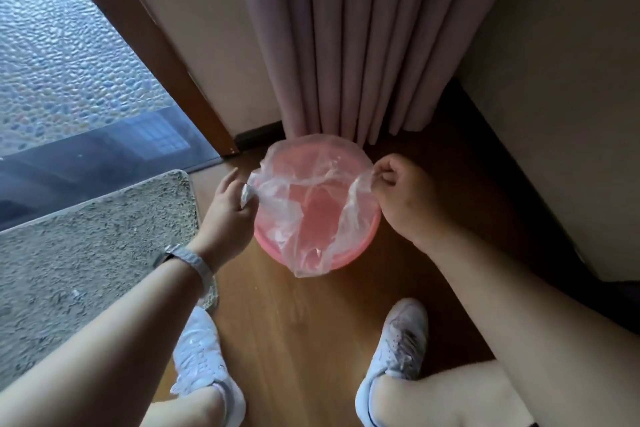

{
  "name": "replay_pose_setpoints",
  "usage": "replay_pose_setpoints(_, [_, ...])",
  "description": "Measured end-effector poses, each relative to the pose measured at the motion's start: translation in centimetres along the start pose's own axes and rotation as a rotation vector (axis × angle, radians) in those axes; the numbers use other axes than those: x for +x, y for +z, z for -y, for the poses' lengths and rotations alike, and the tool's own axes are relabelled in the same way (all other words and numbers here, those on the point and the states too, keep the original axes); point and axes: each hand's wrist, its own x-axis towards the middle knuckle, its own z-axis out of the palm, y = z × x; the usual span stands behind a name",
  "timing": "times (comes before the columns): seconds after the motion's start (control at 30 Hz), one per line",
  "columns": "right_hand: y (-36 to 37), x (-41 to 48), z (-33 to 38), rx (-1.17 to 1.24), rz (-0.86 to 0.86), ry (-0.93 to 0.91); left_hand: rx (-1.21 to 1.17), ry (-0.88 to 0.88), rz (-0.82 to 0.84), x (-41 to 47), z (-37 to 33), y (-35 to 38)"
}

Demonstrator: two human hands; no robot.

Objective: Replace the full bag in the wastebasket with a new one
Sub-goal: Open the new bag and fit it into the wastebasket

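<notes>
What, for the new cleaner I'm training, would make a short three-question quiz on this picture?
1. True or false: the left hand and the right hand each pinch the clear bag.
2. The pink bin stands on: A a table, B the wood floor, C a chair.
3. Fill in: behind the bin hangs a ____.
Key: 1 true; 2 B; 3 curtain.

A home: curtain [349, 38], doormat [93, 246], wooden floor [298, 340].
</notes>
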Motion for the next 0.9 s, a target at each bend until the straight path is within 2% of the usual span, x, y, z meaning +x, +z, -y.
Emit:
replay_pose_setpoints(0.17, [1.3, 1.5, -0.7, 0.019, 0.063, 0.051, 0.131, 0.186, 0.128, 2.2, 0.5, 1.7])
replay_pose_setpoints(0.37, [3.9, 3.7, -2.4, -0.078, 0.13, -0.019, 0.32, 0.294, 0.239, 3.3, 1.3, 4.2])
replay_pose_setpoints(0.47, [5.7, 4.7, -3.7, -0.21, 0.183, -0.124, 0.336, 0.264, 0.295, 3.5, 1.9, 5.5])
replay_pose_setpoints(0.57, [7.0, 5.2, -4.9, -0.254, 0.226, -0.121, 0.353, 0.203, 0.319, 3.8, 2.5, 6.6])
replay_pose_setpoints(0.7, [8.1, 5.0, -5.7, -0.296, 0.336, 0.017, 0.294, 0.194, 0.304, 3.9, 2.0, 6.6])
replay_pose_setpoints(0.8, [8.6, 5.0, -5.9, -0.326, 0.408, 0.131, 0.265, 0.194, 0.222, 4.0, 1.9, 5.9])
replay_pose_setpoints(0.9, [8.8, 5.2, -5.6, -0.371, 0.406, 0.149, 0.248, 0.215, 0.131, 4.2, 2.3, 4.9])
